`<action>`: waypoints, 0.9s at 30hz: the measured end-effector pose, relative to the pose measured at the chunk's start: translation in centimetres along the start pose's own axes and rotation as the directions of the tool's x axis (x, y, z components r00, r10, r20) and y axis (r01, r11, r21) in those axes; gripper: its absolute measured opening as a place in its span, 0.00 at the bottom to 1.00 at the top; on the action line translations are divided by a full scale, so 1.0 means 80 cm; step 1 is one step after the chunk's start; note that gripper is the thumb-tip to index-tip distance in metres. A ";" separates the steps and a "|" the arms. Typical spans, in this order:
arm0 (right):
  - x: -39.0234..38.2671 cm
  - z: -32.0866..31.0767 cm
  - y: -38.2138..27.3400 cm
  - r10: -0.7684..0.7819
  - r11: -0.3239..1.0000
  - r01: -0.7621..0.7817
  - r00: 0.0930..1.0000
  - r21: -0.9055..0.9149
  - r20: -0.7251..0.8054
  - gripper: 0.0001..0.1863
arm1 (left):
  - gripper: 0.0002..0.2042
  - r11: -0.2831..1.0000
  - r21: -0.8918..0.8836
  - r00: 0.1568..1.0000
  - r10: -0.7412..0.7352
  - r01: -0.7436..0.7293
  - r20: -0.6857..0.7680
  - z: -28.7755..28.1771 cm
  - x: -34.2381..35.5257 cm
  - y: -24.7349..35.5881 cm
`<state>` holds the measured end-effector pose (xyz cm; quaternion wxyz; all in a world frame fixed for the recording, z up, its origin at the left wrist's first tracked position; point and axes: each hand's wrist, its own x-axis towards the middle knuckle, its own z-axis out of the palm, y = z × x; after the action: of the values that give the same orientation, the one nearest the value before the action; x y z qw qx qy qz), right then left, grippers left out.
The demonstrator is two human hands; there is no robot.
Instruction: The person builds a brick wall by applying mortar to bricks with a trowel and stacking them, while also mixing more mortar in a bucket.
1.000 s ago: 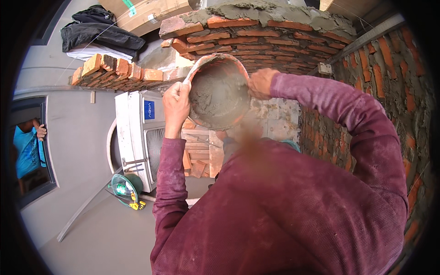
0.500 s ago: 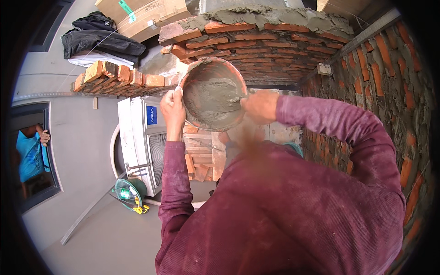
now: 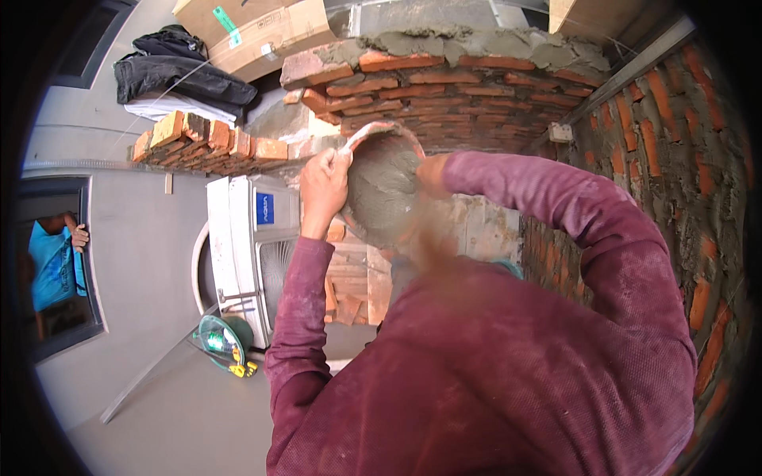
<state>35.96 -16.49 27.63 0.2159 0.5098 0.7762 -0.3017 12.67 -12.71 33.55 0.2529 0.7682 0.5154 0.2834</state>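
A round bucket (image 3: 367,133) with grey wet mortar (image 3: 382,184) inside is held up before me, its mouth tilted toward the right. My left hand (image 3: 324,184) is closed round its left rim, thumb over the edge. At the opposite side my right hand (image 3: 432,175) is a closed fist at the mortar's edge. What it grips is hidden by the fingers and the mortar; I cannot make it out. Beyond the bucket stands a low brick wall (image 3: 444,78), with wet mortar (image 3: 476,44) spread along its top.
A mortar-smeared brick wall (image 3: 635,143) rises on the right. To the left are a stepped brick end (image 3: 206,139), a white air-conditioner unit (image 3: 235,238), and a green bucket (image 3: 226,337). Dark clothes (image 3: 178,67) and a cardboard box (image 3: 262,36) lie behind. A person in blue (image 3: 54,266) is at a window.
The bucket has shifted slightly right and down, and its mouth has tipped further to the right. Both hands have moved with it, the right one drawing a little inward.
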 end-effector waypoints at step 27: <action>-0.060 -0.059 -0.016 -0.116 0.965 0.072 0.979 -0.250 -0.166 0.16 | 0.19 0.993 -0.107 0.995 -0.064 0.055 -0.080 -0.025 0.007 -0.027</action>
<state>36.49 -16.86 34.45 0.1912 0.4671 0.8470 -0.1671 10.01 -11.22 33.61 0.2795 0.7256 0.5325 0.3343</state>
